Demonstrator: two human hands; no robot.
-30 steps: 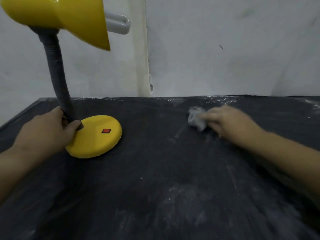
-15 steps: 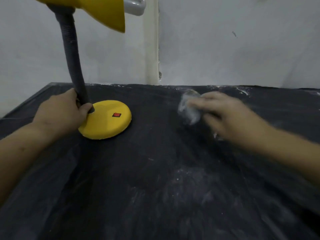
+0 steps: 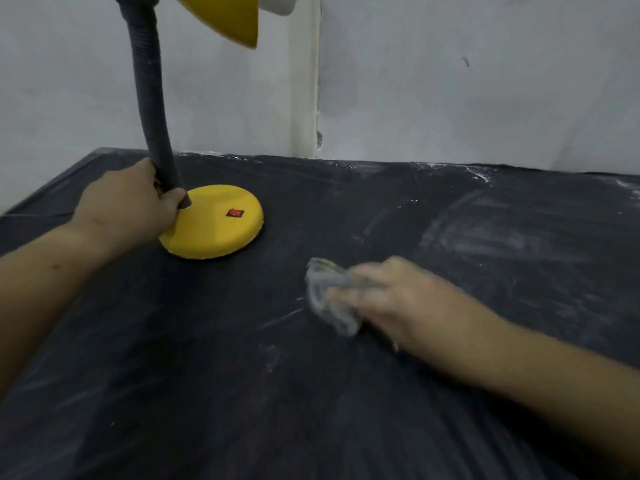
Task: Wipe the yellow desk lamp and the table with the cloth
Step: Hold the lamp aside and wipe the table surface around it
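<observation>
One cloth (image 3: 325, 304) | clutched under right hand (image 3: 405, 303) fingers (image 3: 348, 293) | left hand (image 3: 128, 202) grips lamp (image 3: 211, 230)

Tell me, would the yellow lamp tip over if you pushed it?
The lamp probably won't tip easily: its base is wide and flat on the table. It may be top-heavy, though, since the shade sits high on a long neck. That ribbed neck would likely bend; the left hand grips it low down.
</observation>
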